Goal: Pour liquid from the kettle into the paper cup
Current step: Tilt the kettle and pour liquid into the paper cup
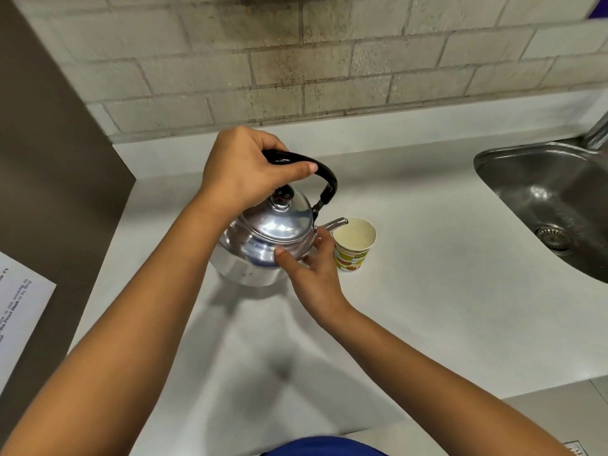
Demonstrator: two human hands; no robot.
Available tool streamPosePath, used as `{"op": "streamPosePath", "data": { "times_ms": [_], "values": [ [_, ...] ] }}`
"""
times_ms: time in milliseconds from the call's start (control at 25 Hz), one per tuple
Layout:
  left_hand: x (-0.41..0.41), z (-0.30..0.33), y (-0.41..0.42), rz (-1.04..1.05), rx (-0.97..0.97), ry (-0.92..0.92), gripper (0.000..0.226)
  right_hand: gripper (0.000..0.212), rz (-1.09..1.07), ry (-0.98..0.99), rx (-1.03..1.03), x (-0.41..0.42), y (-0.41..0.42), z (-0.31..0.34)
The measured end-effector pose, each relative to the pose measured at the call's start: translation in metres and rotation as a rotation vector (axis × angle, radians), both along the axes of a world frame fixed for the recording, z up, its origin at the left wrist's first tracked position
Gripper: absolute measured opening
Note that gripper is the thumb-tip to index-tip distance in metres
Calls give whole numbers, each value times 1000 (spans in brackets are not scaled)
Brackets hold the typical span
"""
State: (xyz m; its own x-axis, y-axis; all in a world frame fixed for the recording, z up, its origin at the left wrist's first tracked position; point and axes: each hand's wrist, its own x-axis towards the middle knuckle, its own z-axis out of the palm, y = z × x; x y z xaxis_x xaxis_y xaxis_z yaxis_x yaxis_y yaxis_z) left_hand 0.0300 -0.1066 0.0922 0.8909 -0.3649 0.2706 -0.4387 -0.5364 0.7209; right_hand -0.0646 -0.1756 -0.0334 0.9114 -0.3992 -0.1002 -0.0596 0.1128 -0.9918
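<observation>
A shiny metal kettle point(260, 245) with a black handle and a black lid knob is tilted toward the right, its spout over the rim of the paper cup point(353, 248). The cup has a coloured pattern and stands upright on the white counter point(427, 307). My left hand point(243, 169) is closed around the kettle's black handle from above. My right hand point(312, 268) rests against the kettle's side, thumb and fingers spread on the metal, just left of the cup. No stream of liquid is visible at the spout.
A steel sink point(552, 205) with a drain is set into the counter at the right, a tap base above it. A brick-tiled wall runs behind. A dark panel point(49, 192) with a printed sheet point(19, 320) stands at the left.
</observation>
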Motion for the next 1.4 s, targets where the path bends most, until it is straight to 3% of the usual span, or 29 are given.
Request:
{"op": "streamPosePath", "data": {
  "times_ms": [680, 1000, 1400],
  "values": [
    [3, 19, -24, -83, 231, -124, 36, 67, -12, -41, 231, 7, 3, 6],
    [4, 20, -26, -103, 286, -171, 40, 54, 4, -53, 287, 9, 4, 6],
    [3, 23, -24, -119, 311, -192, 39, 53, 15, -67, 291, 8, 7, 10]
  ]
}}
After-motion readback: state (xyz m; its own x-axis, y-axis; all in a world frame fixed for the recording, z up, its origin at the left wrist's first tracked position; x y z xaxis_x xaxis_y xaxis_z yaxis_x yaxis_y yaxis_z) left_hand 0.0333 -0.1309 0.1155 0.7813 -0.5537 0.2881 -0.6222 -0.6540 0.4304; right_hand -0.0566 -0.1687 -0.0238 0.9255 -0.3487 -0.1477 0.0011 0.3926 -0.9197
